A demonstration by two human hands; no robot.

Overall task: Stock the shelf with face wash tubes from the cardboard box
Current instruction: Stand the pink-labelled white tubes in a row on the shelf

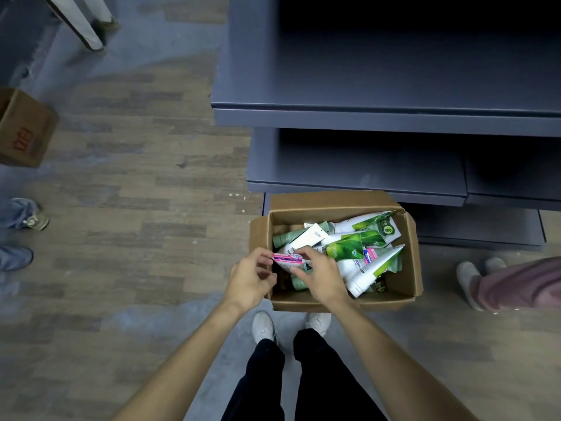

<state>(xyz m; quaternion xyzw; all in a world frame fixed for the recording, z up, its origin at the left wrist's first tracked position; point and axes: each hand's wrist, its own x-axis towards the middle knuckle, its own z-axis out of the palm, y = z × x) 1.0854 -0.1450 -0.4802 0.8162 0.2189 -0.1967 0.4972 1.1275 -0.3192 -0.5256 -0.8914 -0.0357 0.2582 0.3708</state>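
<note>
Head view, left hand (250,279) and right hand (318,276) grip pink-labelled tube (290,259), print seemingly unreadable, over cardboard box (409,268)

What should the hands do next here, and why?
Probably lift the pink tube out of the box toward the shelf: both the left hand and right hand already pinch it, and the shelf looks bare.

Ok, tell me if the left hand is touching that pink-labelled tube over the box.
Touching. The head view shows the left hand pinching the left end of the pink-labelled tube, while the right hand grips its other end.
</note>
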